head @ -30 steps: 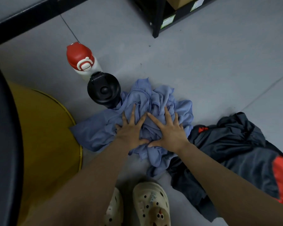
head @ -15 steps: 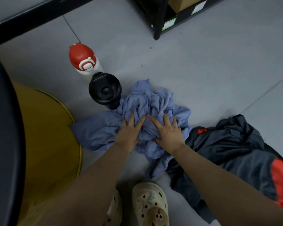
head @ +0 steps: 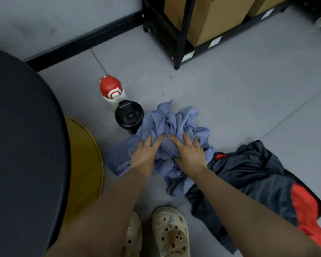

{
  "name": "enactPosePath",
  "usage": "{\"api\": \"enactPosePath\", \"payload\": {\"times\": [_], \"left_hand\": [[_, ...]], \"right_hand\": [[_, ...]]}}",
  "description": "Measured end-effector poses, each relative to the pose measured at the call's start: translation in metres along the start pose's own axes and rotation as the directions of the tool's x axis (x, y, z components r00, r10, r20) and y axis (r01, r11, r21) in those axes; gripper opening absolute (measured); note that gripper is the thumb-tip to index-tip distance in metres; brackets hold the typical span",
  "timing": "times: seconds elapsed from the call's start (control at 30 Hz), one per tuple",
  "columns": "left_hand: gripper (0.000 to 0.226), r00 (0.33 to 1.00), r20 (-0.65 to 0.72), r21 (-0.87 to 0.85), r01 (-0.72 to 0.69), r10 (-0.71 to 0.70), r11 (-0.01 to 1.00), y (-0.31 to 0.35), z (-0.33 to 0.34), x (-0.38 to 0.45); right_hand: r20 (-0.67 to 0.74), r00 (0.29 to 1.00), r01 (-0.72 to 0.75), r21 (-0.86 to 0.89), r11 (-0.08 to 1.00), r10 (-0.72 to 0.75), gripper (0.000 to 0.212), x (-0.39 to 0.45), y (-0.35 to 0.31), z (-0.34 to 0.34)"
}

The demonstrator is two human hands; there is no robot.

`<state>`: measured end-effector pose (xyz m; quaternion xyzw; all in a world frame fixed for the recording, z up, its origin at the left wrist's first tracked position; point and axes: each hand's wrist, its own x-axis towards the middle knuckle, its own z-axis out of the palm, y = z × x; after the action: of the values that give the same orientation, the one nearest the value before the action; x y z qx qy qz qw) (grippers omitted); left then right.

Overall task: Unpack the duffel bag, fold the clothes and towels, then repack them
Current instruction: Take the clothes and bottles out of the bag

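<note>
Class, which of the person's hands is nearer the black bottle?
Left. The left hand grips the blue cloth just beside the black bottle; the right hand is farther along the cloth, towards the dark garment.

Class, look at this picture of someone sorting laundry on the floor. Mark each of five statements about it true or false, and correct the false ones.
1. Both hands are on the crumpled blue cloth. True: the left hand and right hand dig into it side by side.
2. The dark grey and red garment lies neatly folded. False: it lies rumpled on the floor to the person's right.
3. The black-lidded bottle stands right beside the blue cloth. True.
4. The red-capped bottle lies on its side. False: it stands upright behind the black-lidded one.
5. Cardboard boxes sit on the black shelf rack. True.
</note>
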<state>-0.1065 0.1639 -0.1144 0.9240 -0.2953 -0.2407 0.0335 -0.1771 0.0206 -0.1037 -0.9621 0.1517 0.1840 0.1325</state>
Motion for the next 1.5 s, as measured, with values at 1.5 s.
{"api": "enactPosePath", "payload": {"times": [1.5], "left_hand": [[0.070, 0.663, -0.684, -0.112, 0.317, -0.304, 0.942, -0.173, -0.367, -0.364]], "right_hand": [[-0.431, 0.717, 0.511, -0.210, 0.834, -0.548, 0.075, -0.177, -0.383, -0.330]]}}
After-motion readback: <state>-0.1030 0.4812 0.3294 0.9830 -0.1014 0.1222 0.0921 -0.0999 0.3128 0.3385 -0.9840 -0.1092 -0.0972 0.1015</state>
